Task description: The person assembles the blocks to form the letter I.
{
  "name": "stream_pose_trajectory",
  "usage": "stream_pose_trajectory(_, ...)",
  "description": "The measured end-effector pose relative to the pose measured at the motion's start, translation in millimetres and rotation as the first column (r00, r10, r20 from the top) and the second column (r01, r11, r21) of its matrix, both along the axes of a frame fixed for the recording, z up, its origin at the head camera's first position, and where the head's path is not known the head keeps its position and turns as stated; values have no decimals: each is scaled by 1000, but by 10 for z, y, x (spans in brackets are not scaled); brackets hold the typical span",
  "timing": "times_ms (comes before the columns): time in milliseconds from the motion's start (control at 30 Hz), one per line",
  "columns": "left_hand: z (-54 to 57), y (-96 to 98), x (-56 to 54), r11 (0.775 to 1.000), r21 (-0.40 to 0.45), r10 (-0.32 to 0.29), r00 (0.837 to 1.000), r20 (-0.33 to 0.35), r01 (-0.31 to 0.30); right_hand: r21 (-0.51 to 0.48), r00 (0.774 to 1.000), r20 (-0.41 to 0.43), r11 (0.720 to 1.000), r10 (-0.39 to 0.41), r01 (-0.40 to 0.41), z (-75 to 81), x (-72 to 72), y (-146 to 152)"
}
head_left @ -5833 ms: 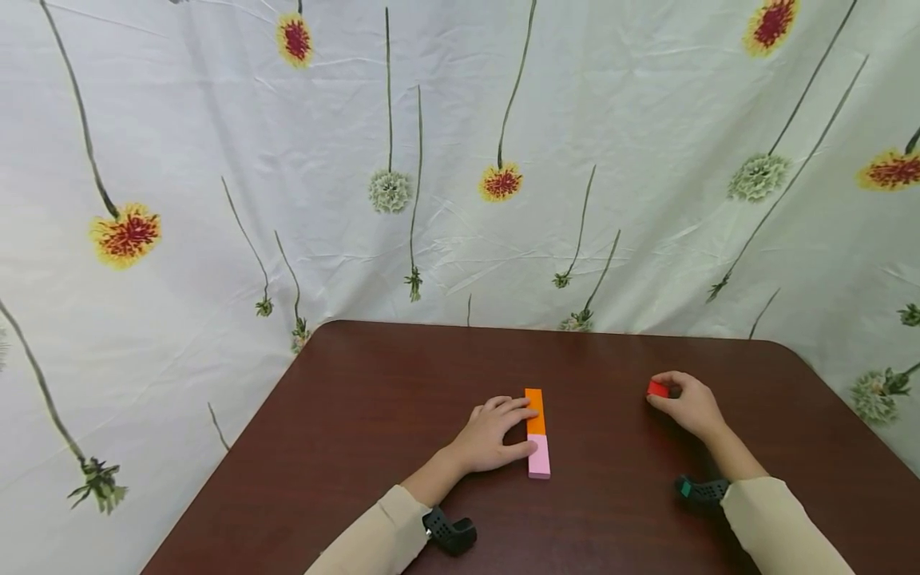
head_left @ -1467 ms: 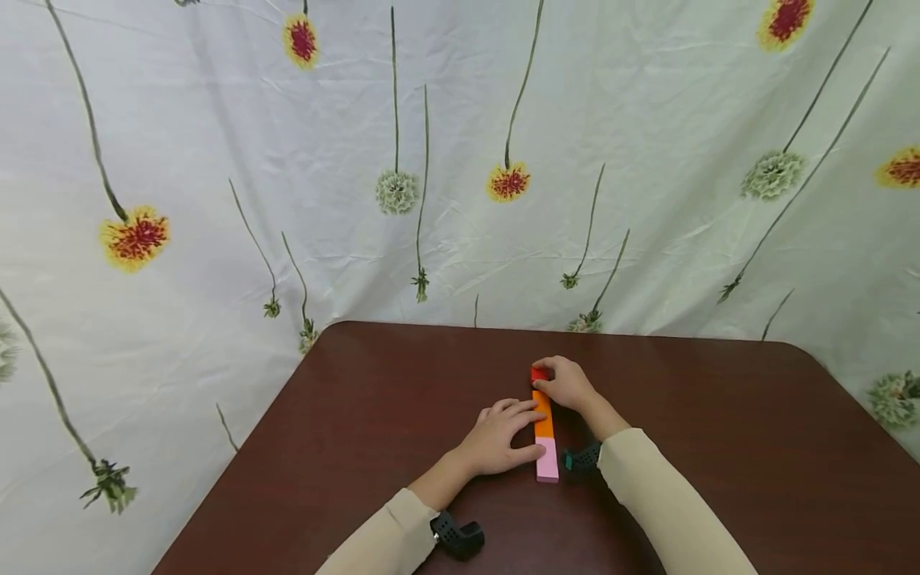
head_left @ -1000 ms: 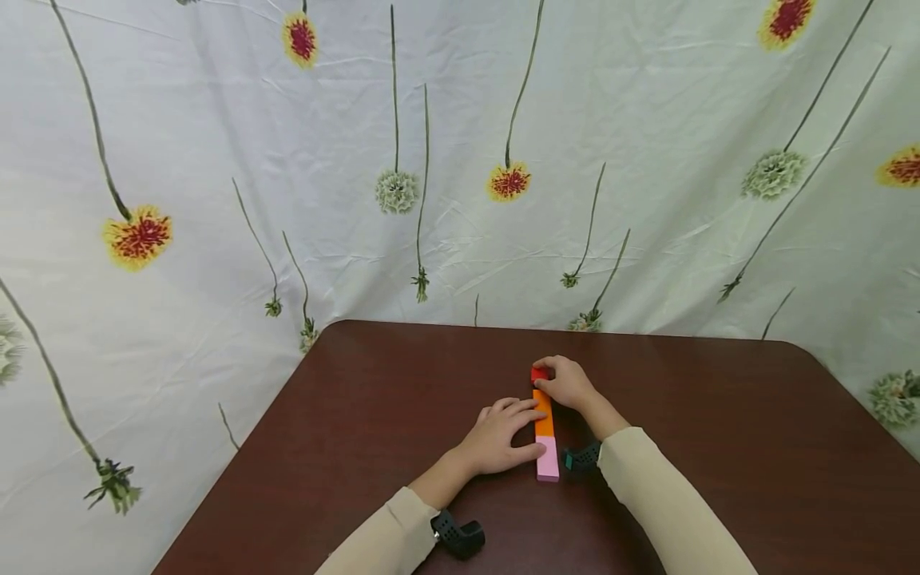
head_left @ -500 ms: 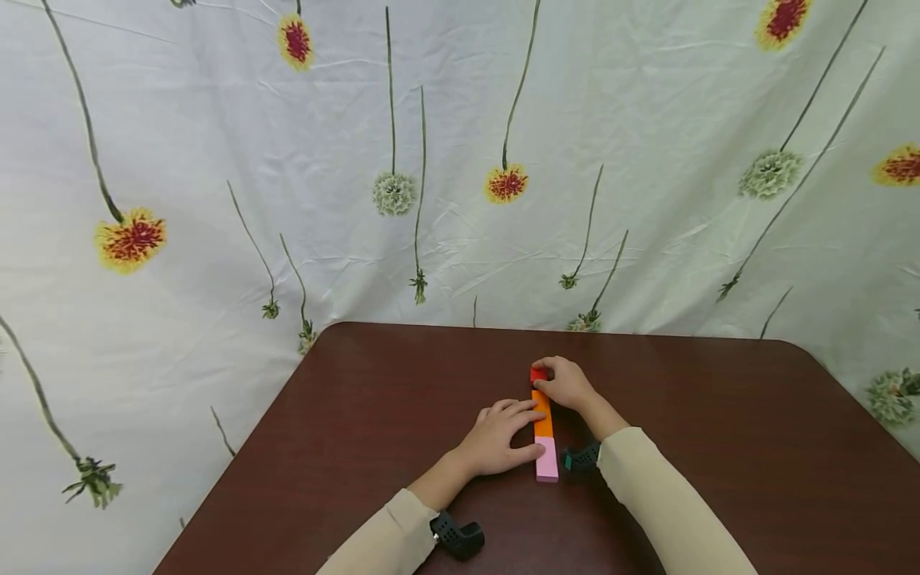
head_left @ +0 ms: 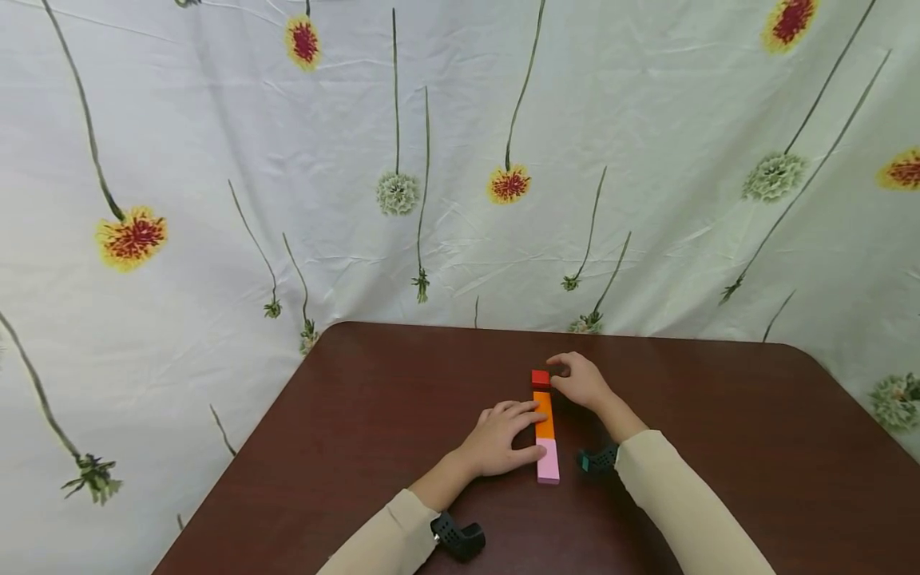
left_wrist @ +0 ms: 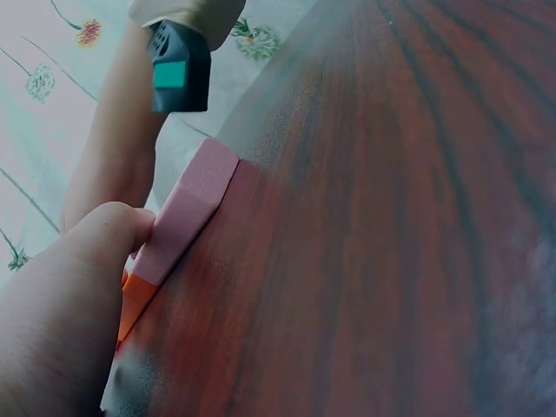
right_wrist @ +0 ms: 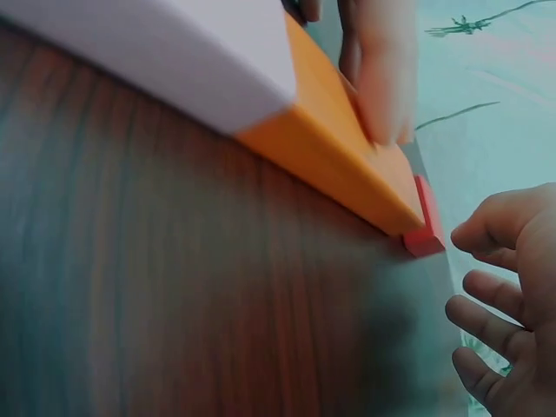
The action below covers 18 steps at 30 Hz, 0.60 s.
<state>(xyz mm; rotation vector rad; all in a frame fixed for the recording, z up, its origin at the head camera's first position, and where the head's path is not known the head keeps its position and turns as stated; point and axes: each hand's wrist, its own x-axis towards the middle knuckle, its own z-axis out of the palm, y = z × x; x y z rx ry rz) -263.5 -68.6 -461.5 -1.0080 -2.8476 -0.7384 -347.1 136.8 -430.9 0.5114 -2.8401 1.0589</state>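
A pink block (head_left: 548, 463) and an orange block (head_left: 544, 417) lie end to end on the table. Beyond the orange block's far end is a small red block (head_left: 541, 377); whether those two touch, I cannot tell. My left hand (head_left: 496, 439) rests fingertips on the orange block and its thumb on the pink one. In the left wrist view that thumb lies against the side of the pink block (left_wrist: 189, 204). To the right of the red block, my right hand (head_left: 582, 383) is apart from it, holding nothing. The right wrist view shows its fingers spread beside the red block (right_wrist: 424, 233).
A dark brown wooden table (head_left: 402, 367) reaches back to a white curtain (head_left: 460, 239) printed with flowers. Black straps with devices sit on both wrists, the left wrist device (head_left: 458, 537) and the right wrist device (head_left: 598, 458) hanging near the tabletop.
Earlier my right hand carried the red block leftward from the right side to the orange block's far end. Now it has let go and drawn slightly right. My left hand stays on the blocks.
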Motion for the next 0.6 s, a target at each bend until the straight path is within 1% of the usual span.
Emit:
stream_pose_trajectory(267,-9,-8,-1,1000,-5,-10,1000,-15,10,-56,999,-34,998,1,-3,49,132,184)
stream_pose_trajectory(367,-9,-11,1,1000,-10,-9,1000,-25,9,-62,997,-65,998,30,-34,60,193,240)
stream_pose_trajectory(600,17,-12,27,1000,-5,0,1000,7,0,-60,986,-137,993,90,-99,106,363,322)
